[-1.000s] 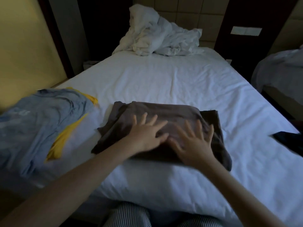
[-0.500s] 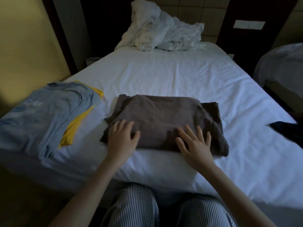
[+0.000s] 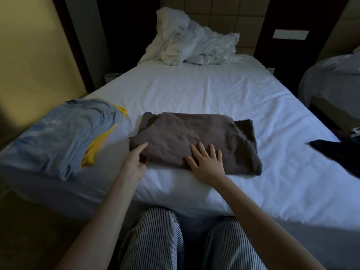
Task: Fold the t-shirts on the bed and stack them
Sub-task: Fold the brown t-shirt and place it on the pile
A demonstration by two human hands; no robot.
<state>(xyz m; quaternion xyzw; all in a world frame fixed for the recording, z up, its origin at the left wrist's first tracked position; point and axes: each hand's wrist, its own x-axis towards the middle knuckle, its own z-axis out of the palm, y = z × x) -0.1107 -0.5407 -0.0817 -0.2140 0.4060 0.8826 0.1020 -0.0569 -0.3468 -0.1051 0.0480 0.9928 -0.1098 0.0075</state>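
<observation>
Brown t-shirt (image 3: 194, 139) is lying folded near the front edge of the bed (image 3: 194, 90), the right hand (image 3: 206, 164) pressing it flat with spread fingers while the left hand (image 3: 136, 162) is pinching its near-left corner, probably readying a lift onto the blue t-shirt (image 3: 64, 133).

Both bare forearms reach forward. Left hand (image 3: 136, 162) pinches the brown t-shirt (image 3: 194, 137) edge, thumb on top, fingers seemingly tucked beneath. Right hand (image 3: 207, 162) lies flat, fingers spread.
</observation>
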